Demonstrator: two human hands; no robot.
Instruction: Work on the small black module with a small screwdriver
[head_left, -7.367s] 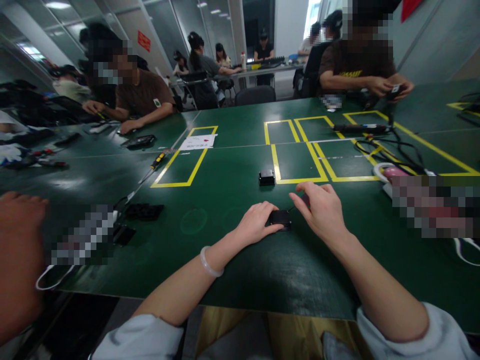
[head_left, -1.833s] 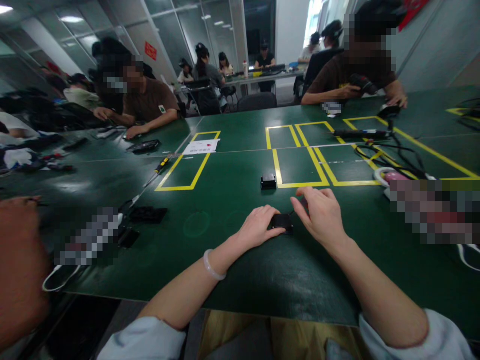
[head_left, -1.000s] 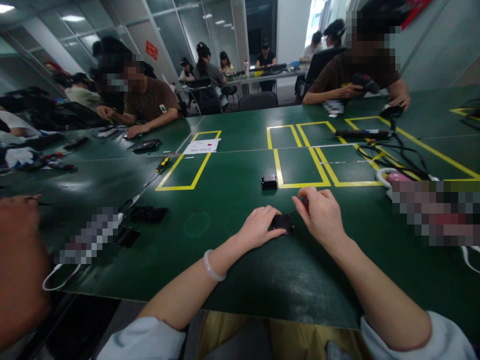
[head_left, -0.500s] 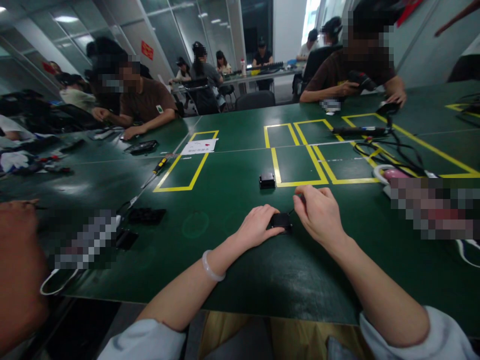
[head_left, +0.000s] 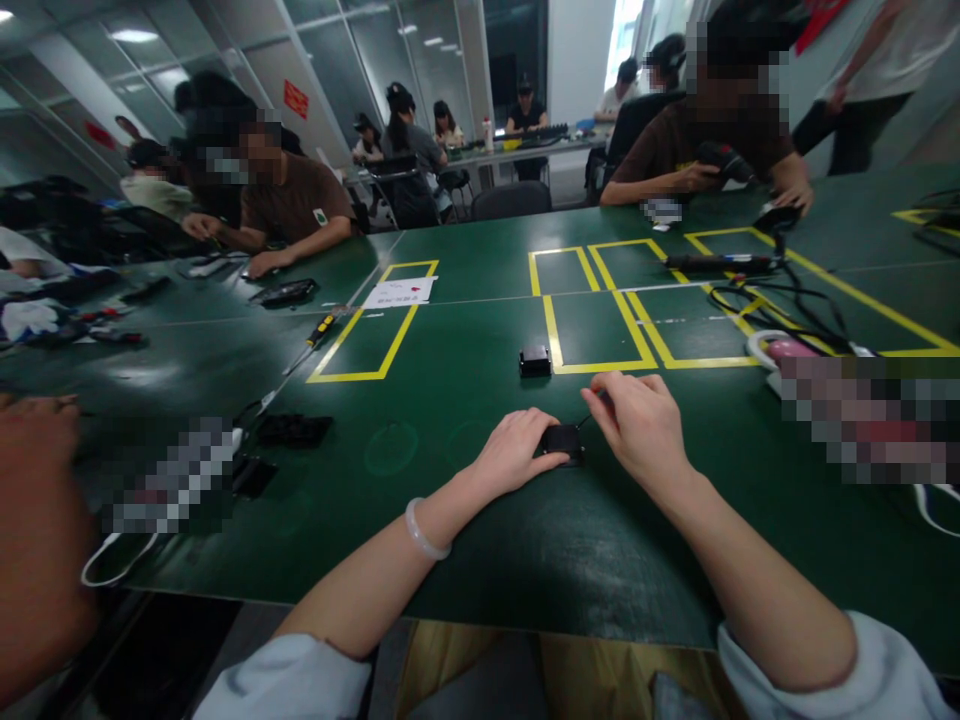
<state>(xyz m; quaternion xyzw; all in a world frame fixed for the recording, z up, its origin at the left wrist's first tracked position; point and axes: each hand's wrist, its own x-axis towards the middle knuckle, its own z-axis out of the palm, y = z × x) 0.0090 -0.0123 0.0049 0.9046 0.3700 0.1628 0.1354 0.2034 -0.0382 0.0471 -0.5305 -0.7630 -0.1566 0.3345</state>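
A small black box-shaped part (head_left: 564,442) lies on the green table, with my left hand (head_left: 519,448) closed round its left side. Just right of it, my right hand (head_left: 637,425) is pinched on a thin dark tool (head_left: 586,421), most of which the fingers hide. The tool's tip reaches the upper right edge of the part. Farther back on the table stands a second black part (head_left: 535,361), touched by neither hand.
Yellow tape frames (head_left: 600,368) mark the table beyond my hands. Black cables (head_left: 810,300) and a pink item (head_left: 791,347) lie to the right. A yellow-black screwdriver (head_left: 321,330) and dark parts (head_left: 294,430) lie left. Another person's arm (head_left: 41,540) is at the far left.
My right hand's fingers have shifted very slightly with the thin tool. My left hand and the part stay in place. At the back right, a person has come into view.
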